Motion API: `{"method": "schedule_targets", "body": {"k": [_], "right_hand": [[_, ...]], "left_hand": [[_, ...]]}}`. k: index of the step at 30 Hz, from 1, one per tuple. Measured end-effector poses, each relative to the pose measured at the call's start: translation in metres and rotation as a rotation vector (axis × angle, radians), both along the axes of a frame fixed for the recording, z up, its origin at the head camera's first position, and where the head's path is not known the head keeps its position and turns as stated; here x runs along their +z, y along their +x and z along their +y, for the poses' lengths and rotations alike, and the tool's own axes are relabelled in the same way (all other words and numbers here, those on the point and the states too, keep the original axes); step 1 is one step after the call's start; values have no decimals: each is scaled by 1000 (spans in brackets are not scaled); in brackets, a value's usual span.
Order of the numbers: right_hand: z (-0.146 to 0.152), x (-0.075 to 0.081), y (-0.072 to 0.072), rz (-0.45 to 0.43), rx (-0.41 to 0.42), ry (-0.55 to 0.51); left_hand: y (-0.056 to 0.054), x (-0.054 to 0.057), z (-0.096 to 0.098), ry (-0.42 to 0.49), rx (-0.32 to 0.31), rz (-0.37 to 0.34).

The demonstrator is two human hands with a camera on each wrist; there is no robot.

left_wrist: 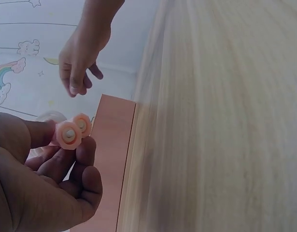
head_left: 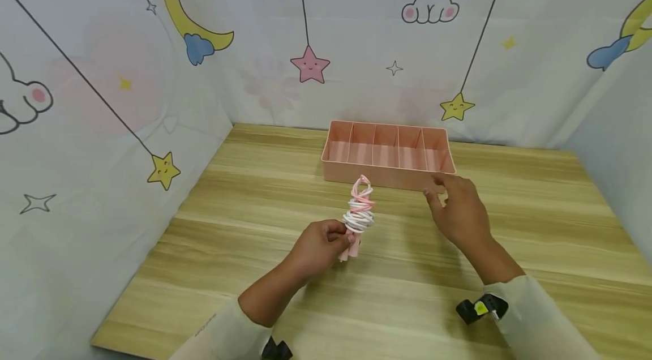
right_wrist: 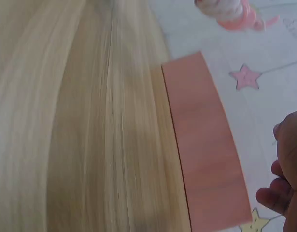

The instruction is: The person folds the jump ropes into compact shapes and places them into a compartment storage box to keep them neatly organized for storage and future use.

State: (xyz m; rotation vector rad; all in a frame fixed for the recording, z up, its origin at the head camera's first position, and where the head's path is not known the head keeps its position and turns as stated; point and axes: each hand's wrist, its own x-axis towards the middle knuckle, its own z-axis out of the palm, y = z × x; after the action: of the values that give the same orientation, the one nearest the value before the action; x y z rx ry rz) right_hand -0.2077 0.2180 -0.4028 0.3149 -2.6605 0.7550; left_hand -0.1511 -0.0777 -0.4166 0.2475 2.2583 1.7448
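A bundled jump rope (head_left: 359,210) stands roughly upright above the table, its white and pink cord wound round its two pink handles. Near the lower ends of the handles, my left hand (head_left: 317,249) pinches them between thumb and fingers. From the left wrist view, the octagonal handle ends (left_wrist: 68,135) face the camera, each with a white centre. My right hand (head_left: 460,210) is raised, fingers loosely bent, holding nothing. It hovers before the right end of a pink divided box (head_left: 387,174); the head view does not show whether they touch. Only part of the cord shows in the right wrist view.
The box stands at the back of the wood-grain table (head_left: 244,179), near a white cloth backdrop (head_left: 367,99) printed with stars, moons and rabbits. Thin dividers split it into several compartments. Cloth also hangs along the left and right sides. A black strap device (head_left: 484,308) is on the right wrist.
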Motion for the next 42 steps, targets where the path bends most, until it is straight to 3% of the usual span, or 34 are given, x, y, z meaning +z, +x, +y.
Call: {"method": "schedule_targets", "body": {"k": [7,20,31,42], "right_hand": [[23,-4,-21,-36,-134,41],[39,-17,-53,-179,-198,117],[40,-19,-59,-188,-218,125],[46,-23,-60,-180,-189,138]], "left_hand": [[0,0,-1,4,17,-6],[-3,-4,-3,-13,49,-8],[-9,-1,-1,0,88,8],[-35,18,1,-33,134,42]]}}
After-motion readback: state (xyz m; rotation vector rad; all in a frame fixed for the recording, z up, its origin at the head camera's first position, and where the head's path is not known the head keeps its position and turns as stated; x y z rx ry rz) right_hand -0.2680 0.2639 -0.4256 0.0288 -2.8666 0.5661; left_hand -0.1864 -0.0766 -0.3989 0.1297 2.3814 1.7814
